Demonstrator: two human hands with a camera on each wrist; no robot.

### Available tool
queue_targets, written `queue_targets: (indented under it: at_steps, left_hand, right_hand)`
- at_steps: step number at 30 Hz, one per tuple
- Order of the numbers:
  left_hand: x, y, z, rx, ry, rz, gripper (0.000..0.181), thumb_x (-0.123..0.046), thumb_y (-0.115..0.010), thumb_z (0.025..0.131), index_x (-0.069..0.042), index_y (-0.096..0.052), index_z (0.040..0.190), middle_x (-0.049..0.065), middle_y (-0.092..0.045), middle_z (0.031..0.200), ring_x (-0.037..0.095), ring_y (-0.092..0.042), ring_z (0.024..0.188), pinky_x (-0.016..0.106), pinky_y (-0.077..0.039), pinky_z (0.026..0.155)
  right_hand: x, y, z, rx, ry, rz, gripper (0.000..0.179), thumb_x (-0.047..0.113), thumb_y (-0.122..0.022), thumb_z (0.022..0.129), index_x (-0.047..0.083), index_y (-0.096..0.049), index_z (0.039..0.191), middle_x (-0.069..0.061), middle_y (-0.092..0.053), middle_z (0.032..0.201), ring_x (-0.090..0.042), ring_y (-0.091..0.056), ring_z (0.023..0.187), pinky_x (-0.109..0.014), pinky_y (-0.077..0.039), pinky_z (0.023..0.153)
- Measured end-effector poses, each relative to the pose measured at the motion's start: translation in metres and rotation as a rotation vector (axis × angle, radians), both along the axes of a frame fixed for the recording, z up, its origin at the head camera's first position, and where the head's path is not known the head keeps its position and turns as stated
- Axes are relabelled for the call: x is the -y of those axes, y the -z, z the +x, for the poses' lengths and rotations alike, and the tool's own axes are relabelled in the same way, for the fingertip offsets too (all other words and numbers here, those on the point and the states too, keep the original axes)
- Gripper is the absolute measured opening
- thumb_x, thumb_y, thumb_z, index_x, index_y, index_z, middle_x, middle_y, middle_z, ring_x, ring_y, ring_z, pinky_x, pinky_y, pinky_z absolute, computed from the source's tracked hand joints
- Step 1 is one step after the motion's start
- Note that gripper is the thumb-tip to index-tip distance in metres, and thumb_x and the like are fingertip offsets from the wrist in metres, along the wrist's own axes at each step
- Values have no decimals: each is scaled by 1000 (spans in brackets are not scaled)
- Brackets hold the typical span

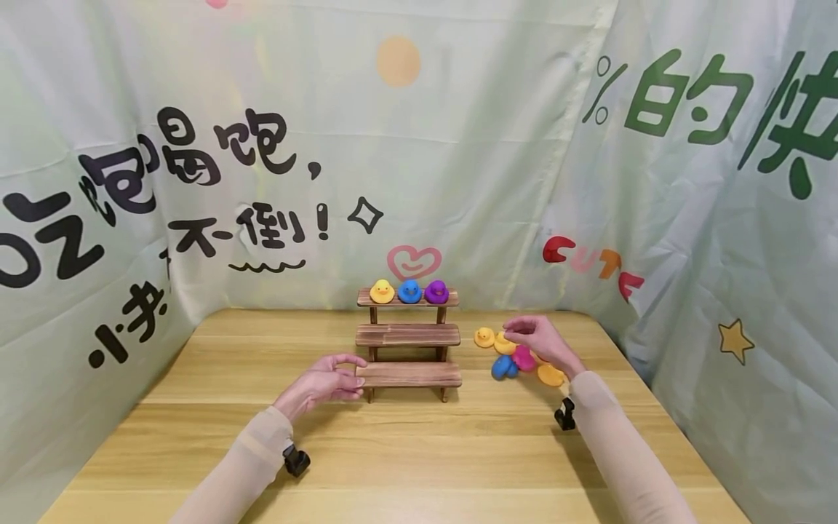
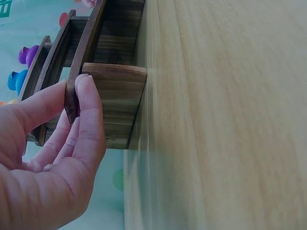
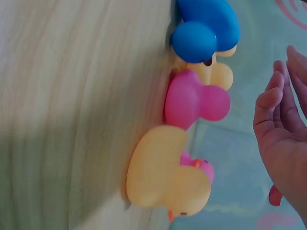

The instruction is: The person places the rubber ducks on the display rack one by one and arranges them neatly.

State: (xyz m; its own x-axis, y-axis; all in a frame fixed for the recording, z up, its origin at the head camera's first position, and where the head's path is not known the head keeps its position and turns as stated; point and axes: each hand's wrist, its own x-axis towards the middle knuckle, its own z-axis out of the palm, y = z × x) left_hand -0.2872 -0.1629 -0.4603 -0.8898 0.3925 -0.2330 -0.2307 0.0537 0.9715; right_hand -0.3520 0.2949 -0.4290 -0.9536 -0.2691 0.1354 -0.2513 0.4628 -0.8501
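A three-step wooden display stand (image 1: 409,375) stands on the table. My left hand (image 1: 327,380) pinches the left end of its lowest step; in the left wrist view the thumb is above the board and the fingers are beneath. On the top step sit a yellow duck (image 1: 382,292), a blue duck (image 1: 410,291) and a purple duck (image 1: 436,292). Right of the stand, my right hand (image 1: 542,340) hovers over a cluster of toy ducks, fingers loosely bent with nothing between them. The cluster includes blue (image 3: 194,42), pink (image 3: 182,100) and yellow ducks (image 3: 156,165).
The wooden table (image 1: 393,451) runs back to a printed cloth backdrop (image 1: 458,94), which also hangs along both sides. The middle step (image 1: 407,335) of the stand bears no ducks. A black camera mount (image 1: 297,461) is strapped to the left wrist.
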Motion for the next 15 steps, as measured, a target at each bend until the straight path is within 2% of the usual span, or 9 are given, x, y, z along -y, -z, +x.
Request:
queue_targets:
  at_steps: [4, 11, 15]
  left_hand:
    - [0, 0, 0, -2, -1, 3, 47, 2, -66, 89, 3, -48, 132, 8, -63, 83, 19, -69, 75, 32, -63, 77]
    - [0, -1, 0, -7, 6, 12, 47, 2, -66, 89, 3, -47, 132, 8, -64, 83, 18, -69, 75, 32, -63, 77]
    - [-1, -1, 0, -5, 4, 16, 47, 2, -66, 89, 4, -47, 133, 8, -64, 83, 18, -69, 75, 32, -63, 77]
  right_hand:
    - [-8, 1, -1, 12, 24, 68, 34, 16, -67, 93, -3, -64, 121, -27, -64, 122, -25, -65, 102, -41, -58, 90]
    - [-15, 2, 3, 45, 32, 156, 38, 10, -65, 94, -7, -59, 128, -27, -61, 126, -36, -59, 115, -37, -56, 92]
    - [-17, 3, 5, 76, 36, 183, 38, 10, -64, 94, -5, -59, 129, -27, -60, 129, -39, -57, 118, -43, -55, 97]
